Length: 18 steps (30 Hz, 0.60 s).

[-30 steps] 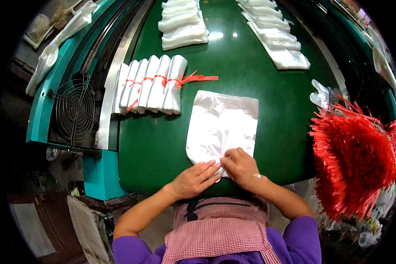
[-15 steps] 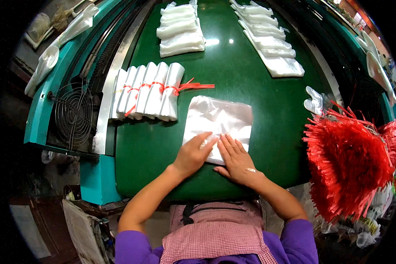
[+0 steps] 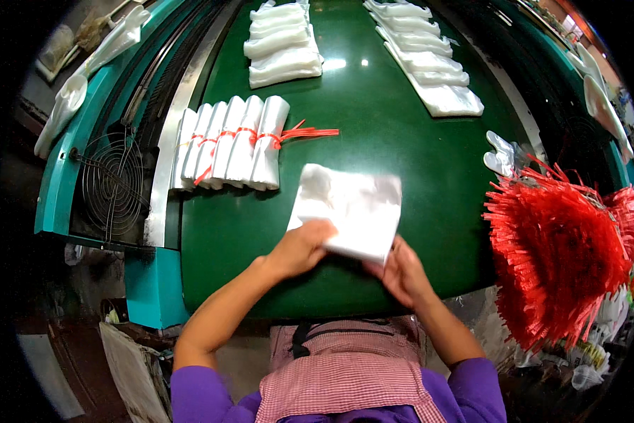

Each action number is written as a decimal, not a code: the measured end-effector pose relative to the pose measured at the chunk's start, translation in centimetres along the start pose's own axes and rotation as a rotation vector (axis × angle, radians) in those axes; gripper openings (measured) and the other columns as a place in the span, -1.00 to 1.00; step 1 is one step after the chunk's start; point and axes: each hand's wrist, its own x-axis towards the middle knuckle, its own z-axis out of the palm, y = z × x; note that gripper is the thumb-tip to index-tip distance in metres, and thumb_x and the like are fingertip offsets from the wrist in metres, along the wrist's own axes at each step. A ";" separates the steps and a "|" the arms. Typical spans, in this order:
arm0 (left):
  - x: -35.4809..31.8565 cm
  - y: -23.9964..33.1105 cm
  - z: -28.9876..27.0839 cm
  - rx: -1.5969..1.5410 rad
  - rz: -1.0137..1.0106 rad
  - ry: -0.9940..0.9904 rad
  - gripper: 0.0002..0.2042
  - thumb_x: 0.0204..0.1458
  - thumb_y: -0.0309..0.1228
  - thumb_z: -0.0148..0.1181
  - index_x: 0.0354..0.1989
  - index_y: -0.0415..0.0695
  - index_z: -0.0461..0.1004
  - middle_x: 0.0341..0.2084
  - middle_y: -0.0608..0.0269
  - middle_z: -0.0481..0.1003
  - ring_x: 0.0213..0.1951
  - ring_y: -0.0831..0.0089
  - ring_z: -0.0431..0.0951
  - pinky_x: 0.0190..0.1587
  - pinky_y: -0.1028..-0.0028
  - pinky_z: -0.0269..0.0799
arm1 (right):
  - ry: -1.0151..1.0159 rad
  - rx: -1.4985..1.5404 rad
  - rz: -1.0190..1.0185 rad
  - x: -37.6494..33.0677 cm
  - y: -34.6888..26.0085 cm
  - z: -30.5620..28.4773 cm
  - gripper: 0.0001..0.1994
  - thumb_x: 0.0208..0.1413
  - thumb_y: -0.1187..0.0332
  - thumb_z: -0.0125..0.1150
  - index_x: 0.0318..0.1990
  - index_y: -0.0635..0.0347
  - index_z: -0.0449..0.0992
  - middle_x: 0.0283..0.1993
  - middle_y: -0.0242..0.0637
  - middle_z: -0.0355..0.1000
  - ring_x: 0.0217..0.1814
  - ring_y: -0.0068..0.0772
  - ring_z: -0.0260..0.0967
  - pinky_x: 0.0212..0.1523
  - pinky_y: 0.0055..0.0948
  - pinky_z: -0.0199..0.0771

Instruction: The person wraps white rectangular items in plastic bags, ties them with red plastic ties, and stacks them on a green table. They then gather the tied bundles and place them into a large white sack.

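We find the plastic bag stack (image 3: pixel 352 208) over the counter (image 3: pixel 232 261), left hand (image 3: pixel 301 248) pinching its near-left edge, right hand (image 3: pixel 401 273) at its near-right corner, closure unclear; we judge it light, limp, slippery, best held by corners

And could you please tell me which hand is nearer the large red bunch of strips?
Right. The right hand is left of the large red bunch, at the white plastic; the left hand is farther left.

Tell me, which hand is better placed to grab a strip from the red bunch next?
Probably the right hand: it's nearer the red bunch, over on that side. The left hand is farther away, at the left side of the white plastic.
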 end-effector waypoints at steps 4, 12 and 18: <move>-3.5 3.2 -0.7 0.155 0.189 -0.278 -0.73 -0.24 -0.59 0.18 -0.28 -0.09 0.46 0.06 0.10 0.32 0.20 0.01 0.18 0.19 -0.07 0.05 | -0.069 -0.141 0.130 2.0 -2.2 -0.4 -0.40 0.04 0.59 0.08 0.27 0.31 0.08 0.15 -0.08 0.28 0.08 -0.27 0.34 0.08 -0.35 0.41; -1.6 3.4 -0.9 0.595 0.260 -0.092 -0.83 -0.21 -0.39 0.16 -0.38 -0.05 0.42 -0.45 0.25 0.36 -0.23 0.26 0.43 -0.06 0.27 0.25 | -0.809 -1.932 -0.729 2.5 -3.5 -0.3 -0.58 0.04 0.40 -0.06 0.10 0.21 0.34 0.28 -0.11 0.16 0.34 -0.18 0.09 0.30 -0.17 0.09; 1.4 4.6 -3.1 0.430 0.115 -0.332 -0.78 -0.20 -0.43 0.18 -0.30 -0.08 0.51 0.13 0.10 0.30 0.22 0.02 0.19 0.21 -0.08 0.02 | -0.940 -1.950 -0.516 2.4 -4.1 -0.6 -0.56 0.04 0.42 -0.04 0.12 0.30 0.31 0.32 -0.05 0.08 0.41 -0.18 -0.05 0.37 -0.20 -0.06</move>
